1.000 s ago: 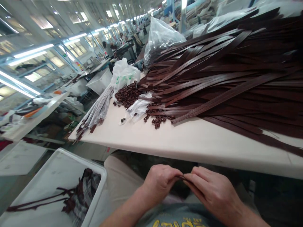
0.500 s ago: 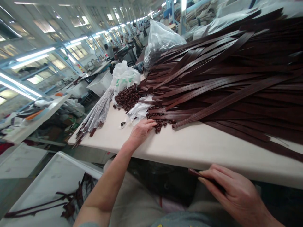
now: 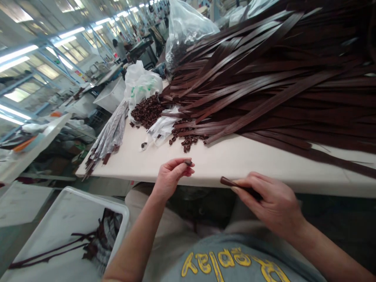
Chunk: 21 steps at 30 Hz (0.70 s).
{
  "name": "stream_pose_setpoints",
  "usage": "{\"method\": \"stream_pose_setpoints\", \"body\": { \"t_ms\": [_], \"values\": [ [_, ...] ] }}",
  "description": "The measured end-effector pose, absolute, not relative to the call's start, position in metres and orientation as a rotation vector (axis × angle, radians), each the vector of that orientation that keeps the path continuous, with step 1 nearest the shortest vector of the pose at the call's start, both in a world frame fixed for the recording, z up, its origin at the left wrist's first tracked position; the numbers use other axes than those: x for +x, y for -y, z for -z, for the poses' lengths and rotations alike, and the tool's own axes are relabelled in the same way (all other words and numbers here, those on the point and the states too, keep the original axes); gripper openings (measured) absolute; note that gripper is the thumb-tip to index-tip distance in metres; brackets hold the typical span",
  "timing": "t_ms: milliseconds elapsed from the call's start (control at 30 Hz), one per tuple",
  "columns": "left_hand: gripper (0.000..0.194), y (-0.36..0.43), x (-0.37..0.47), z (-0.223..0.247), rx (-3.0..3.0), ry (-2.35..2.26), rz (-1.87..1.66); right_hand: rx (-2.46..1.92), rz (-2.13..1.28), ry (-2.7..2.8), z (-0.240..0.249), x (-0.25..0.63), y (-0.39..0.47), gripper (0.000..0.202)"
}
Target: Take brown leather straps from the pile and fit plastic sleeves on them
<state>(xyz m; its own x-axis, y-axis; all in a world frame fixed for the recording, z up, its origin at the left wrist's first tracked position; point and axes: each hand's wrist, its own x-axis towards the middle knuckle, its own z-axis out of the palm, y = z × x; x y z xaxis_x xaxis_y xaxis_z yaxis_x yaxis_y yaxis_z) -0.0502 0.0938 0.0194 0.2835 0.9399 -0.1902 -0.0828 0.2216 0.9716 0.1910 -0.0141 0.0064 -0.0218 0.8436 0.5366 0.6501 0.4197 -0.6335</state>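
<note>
My left hand [image 3: 172, 176] pinches a small dark brown loop [image 3: 188, 162] between thumb and fingers, just above the table's front edge. My right hand [image 3: 264, 194] is closed on a dark brown strap [image 3: 227, 181], whose end points left toward my left hand. The loop and the strap end are apart. Beyond my left hand, a loose cluster of brown loops [image 3: 188, 143] lies on the table [image 3: 164, 166], with a larger pile of loops [image 3: 148, 111] farther back. Long brown straps [image 3: 258, 98] are heaped over the right side.
White plastic bags [image 3: 143, 84] and a clear bag [image 3: 188, 29] stand behind the loops. A wrapped strap bundle [image 3: 107, 137] lies at the table's left end. A white bin [image 3: 53, 235] holding brown strips is at lower left.
My left hand has drawn back from the loop cluster and now holds one loop. My right hand, still holding the strap, has risen and moved left. The camera view has shifted.
</note>
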Motion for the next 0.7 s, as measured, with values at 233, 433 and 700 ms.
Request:
{"method": "stream_pose_setpoints", "body": {
  "t_ms": [233,433,700],
  "values": [
    [0.021,-0.027,-0.026,-0.006,0.991,-0.919,-0.764,-1.224,-0.205,1.749,-0.011,0.175,0.015,0.012],
    [0.026,-0.014,-0.018,-0.007,0.892,-0.968,-0.774,-1.206,-0.26,1.805,-0.005,0.171,0.033,0.016],
    [0.031,0.011,-0.013,0.004,0.764,-1.114,-0.773,-1.172,-0.582,1.512,0.007,0.172,0.065,0.018]
  ]
}}
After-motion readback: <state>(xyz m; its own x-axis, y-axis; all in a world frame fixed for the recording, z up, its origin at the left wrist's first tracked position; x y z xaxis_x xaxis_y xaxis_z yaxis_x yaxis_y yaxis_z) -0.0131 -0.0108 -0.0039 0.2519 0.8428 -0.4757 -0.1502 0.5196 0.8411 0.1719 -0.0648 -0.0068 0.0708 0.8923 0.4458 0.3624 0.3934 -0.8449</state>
